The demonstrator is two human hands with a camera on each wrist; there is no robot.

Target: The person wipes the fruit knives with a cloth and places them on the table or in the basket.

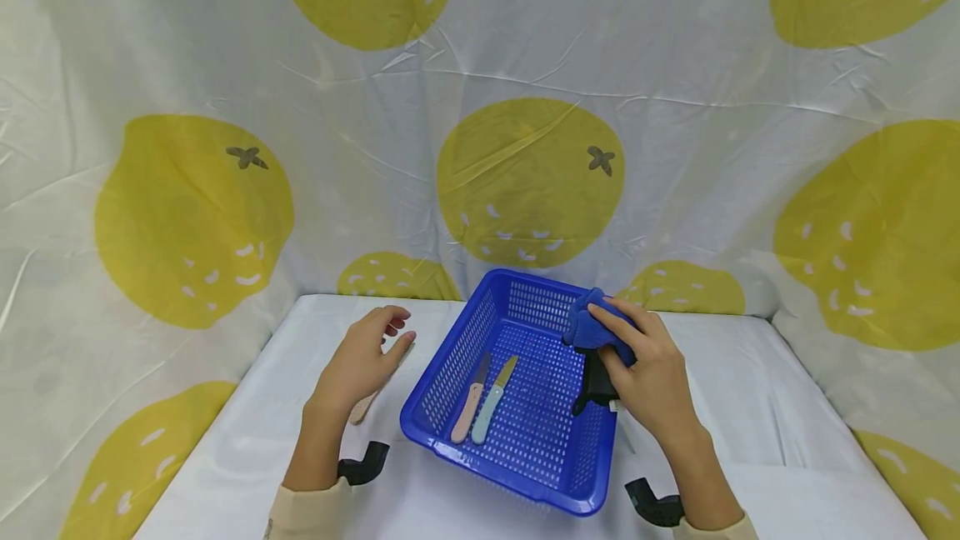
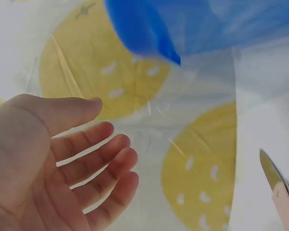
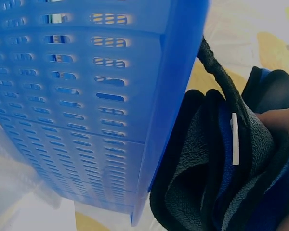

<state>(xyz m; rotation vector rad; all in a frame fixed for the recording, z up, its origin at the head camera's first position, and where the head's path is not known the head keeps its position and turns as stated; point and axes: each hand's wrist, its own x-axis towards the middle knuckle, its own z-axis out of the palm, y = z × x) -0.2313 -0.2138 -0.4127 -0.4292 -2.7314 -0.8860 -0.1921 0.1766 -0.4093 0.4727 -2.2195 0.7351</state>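
My left hand (image 1: 360,361) hovers left of the blue plastic basket (image 1: 540,436), fingers loosely curved and holding nothing. Beneath it lies a knife with a pinkish handle (image 1: 362,411) on the white table; the left wrist view shows the same knife (image 2: 284,204) off to the right of the fingers. My right hand (image 1: 652,365) grips a bunched cloth (image 1: 581,322), blue with dark grey folds and black edging, over the basket's right rim. From the right wrist, the folded cloth (image 3: 192,159) shows a small white tag, close beside the basket wall (image 3: 111,154).
Inside the basket lie a pink-handled knife (image 1: 467,413) and a light-blue-handled knife (image 1: 487,415) with a yellow blade, side by side at the left. A white cloth covers the table (image 1: 750,407). Behind hangs a lemon-print curtain (image 1: 675,190).
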